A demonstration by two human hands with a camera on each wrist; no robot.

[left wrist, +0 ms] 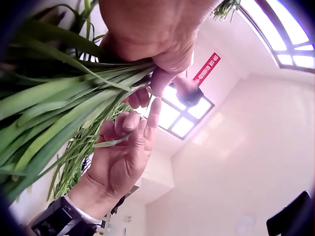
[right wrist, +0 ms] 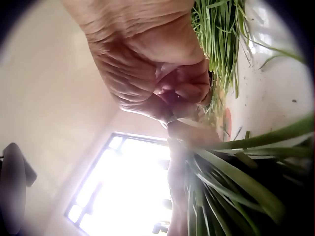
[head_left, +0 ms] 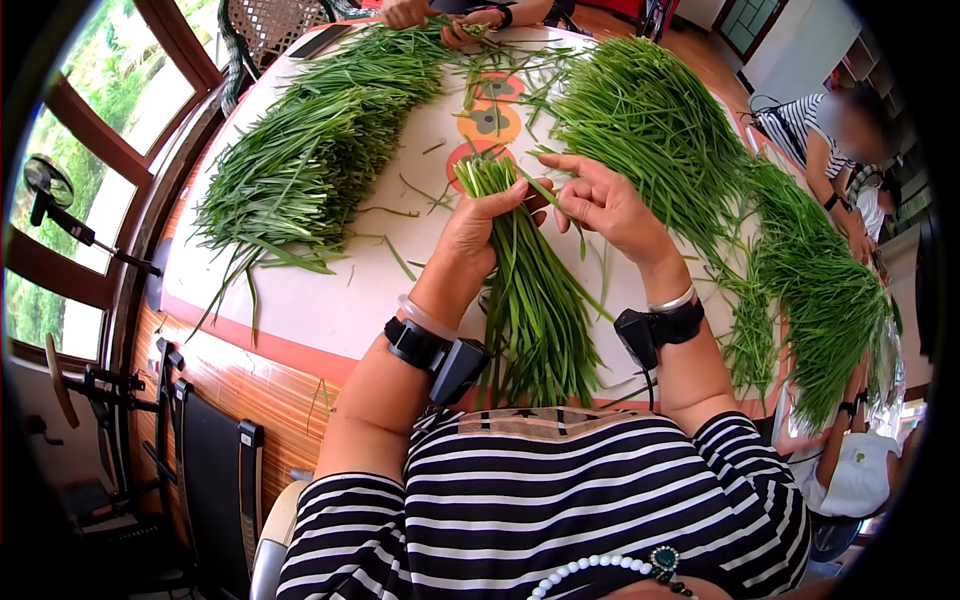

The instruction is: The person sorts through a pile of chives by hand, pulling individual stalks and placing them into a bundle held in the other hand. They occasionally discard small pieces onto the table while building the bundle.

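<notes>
A bunch of garlic chives [head_left: 530, 300] is gripped by my left hand [head_left: 474, 230] near its pale cut ends, with the thumb laid across the stems. The green leaves fan down toward my body. Just right of those cut ends, my right hand [head_left: 622, 215] pinches a single chive leaf [left wrist: 114, 143] between thumb and fingers, its index finger stretched toward the bunch. In the right wrist view the leaves of the bunch [right wrist: 236, 182] spread below the right hand [right wrist: 142, 54], whose fingers curl inward.
Big chive heaps lie on the white tabletop [head_left: 320, 300]: a left heap [head_left: 310, 160], a right heap [head_left: 650, 130] and another along the right edge [head_left: 820, 290]. Loose blades are scattered between. Another person's hands [head_left: 465, 25] work at the far edge; more people sit at right.
</notes>
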